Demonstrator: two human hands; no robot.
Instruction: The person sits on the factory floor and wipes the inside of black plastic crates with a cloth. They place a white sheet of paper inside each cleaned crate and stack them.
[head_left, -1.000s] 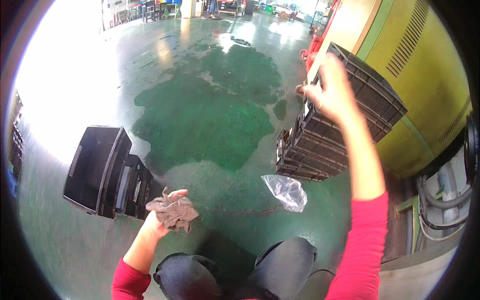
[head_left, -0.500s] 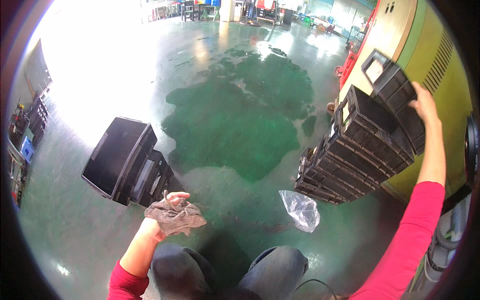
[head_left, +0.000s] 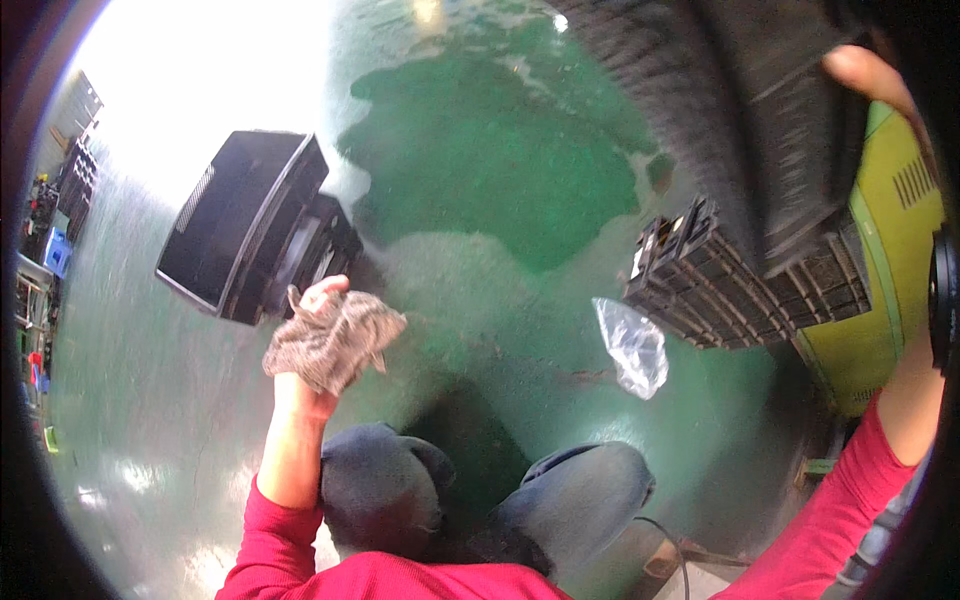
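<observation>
My left hand (head_left: 326,288) is closed around a crumpled grey-brown rag (head_left: 335,342), held above the floor in front of my left knee. At the upper right, my right hand (head_left: 868,76) grips the edge of a black plastic crate (head_left: 795,110). That crate is raised close to the view, smeared by motion, and hides part of what lies behind it. Below it stands a stack of black plastic crates (head_left: 720,285), its top partly covered. To the left of the rag, an empty black crate (head_left: 235,215) rests tilted on another dark crate (head_left: 310,255).
A clear plastic bag (head_left: 635,350) lies on the green floor (head_left: 480,290) beside the stack. A yellow-green cabinet (head_left: 905,215) with vents stands at the right. Shelving with assorted items (head_left: 60,240) lines the far left. A dark cable (head_left: 682,560) runs by my right knee.
My right hand has lifted the black crate off the stack and brought it nearer and up. My left hand has risen slightly with the rag. The view has tilted down.
</observation>
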